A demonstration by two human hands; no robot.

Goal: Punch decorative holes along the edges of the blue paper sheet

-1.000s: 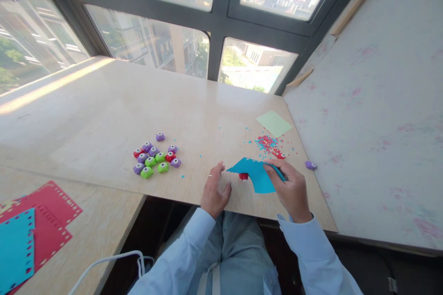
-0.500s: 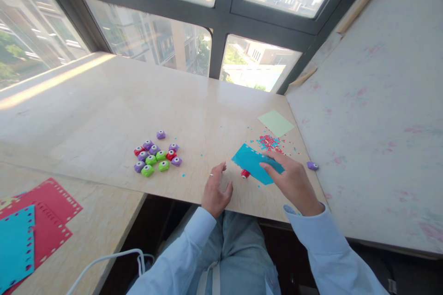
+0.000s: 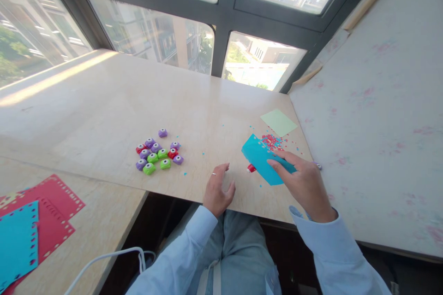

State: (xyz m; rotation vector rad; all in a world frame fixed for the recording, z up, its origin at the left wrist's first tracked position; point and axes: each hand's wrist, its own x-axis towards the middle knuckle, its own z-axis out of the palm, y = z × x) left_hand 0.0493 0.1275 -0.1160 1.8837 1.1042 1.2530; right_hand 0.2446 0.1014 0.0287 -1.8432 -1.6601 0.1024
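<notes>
The right hand (image 3: 304, 179) lies flat, fingers extended, pressing the blue paper (image 3: 263, 159) onto the desk (image 3: 138, 101). Just left of the paper sit a red punch (image 3: 251, 168) and the left hand (image 3: 218, 189), loosely open, empty. Confetti (image 3: 272, 140) beyond the paper suggests punching is probably partway done.

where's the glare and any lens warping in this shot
Head view: sun glare runs as a bright band across the far left of the table; the windows are bright and washed out. Wide-lens warping bows the window frames and table edges. The right hand and blue paper look sharp.
</notes>
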